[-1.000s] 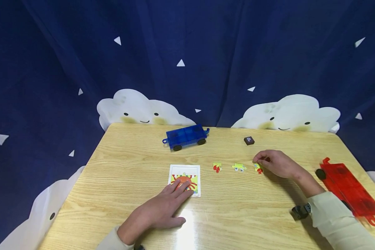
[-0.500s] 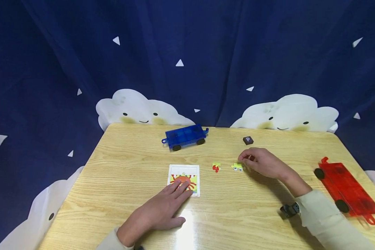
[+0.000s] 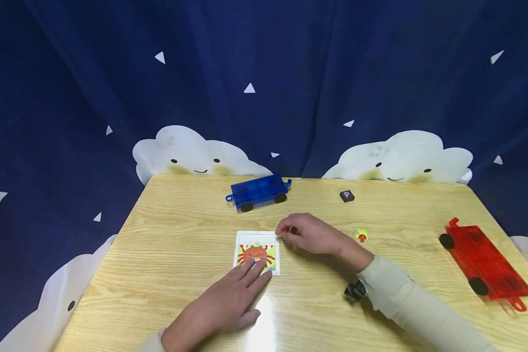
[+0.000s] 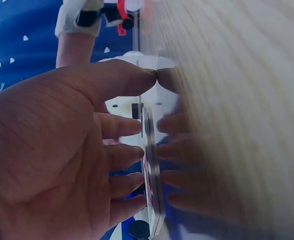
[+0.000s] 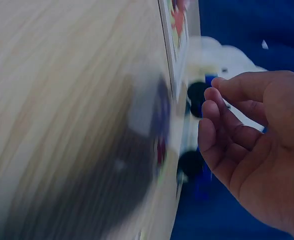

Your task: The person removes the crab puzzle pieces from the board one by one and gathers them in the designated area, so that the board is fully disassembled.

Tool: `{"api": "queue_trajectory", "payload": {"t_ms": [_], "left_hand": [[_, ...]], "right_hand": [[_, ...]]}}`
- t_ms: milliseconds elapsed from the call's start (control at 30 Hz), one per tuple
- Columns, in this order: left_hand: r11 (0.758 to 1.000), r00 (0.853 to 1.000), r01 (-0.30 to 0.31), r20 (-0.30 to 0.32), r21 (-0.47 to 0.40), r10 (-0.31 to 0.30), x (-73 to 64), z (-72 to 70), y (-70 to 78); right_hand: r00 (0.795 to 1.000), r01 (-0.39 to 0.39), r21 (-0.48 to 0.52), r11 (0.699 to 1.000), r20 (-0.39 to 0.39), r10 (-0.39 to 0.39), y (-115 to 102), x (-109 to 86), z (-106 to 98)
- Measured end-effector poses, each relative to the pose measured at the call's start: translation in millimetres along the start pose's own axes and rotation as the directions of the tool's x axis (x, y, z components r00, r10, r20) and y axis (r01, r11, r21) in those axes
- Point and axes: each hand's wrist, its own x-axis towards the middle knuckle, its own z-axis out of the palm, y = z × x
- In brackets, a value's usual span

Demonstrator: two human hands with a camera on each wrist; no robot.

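A crab jigsaw puzzle point(image 3: 255, 253) lies in a white square tray point(image 3: 239, 238), its top strip showing bare white. My left hand point(image 3: 229, 298) rests flat with its fingertips on the lower part of the puzzle; in the left wrist view the fingers point(image 4: 122, 155) are straight against it. Just above the table, my right hand point(image 3: 308, 234) hovers by the tray's upper right corner. Its thumb and fingertips are loosely curled close together, and nothing shows between them. One red-and-yellow jigsaw piece point(image 3: 361, 234) lies to its right. Blurred colour below the right hand looks like another piece point(image 5: 160, 151).
A blue see-through wagon base point(image 3: 258, 192) with black wheels stands behind the tray. Farther right sit a small dark block marked P point(image 3: 346, 196) and a red wagon base point(image 3: 488, 261). A dark blue cloud-patterned curtain point(image 3: 308, 88) hangs behind the wooden table point(image 3: 167, 230).
My right hand has moved left from the rightmost piece, past the others, to the tray's edge. The rightmost piece shows again, while the other two are hidden. My left hand stays on the puzzle.
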Motion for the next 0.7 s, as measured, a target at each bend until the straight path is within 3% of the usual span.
{"api": "queue_trajectory", "payload": {"t_ms": [167, 367, 700], "left_hand": [[1.000, 1.000, 0.001, -0.007, 0.018, -0.001, -1.6, -0.5, 0.9], [1.000, 1.000, 0.006, 0.009, -0.020, -0.006, -2.0, -1.1, -0.2], [0.998, 1.000, 0.011, 0.026, -0.069, -0.010, -2.0, -1.3, -2.1]], "right_hand": [[0.999, 0.042, -0.032, 0.999, 0.036, -0.041, -13.8, 25.0, 18.8], [0.997, 0.016, -0.011, 1.000, 0.076, -0.015, -24.4, 45.5, 35.7], [0.992, -0.003, -0.001, 1.000, 0.123, 0.003, -32.8, 52.6, 53.1]]}}
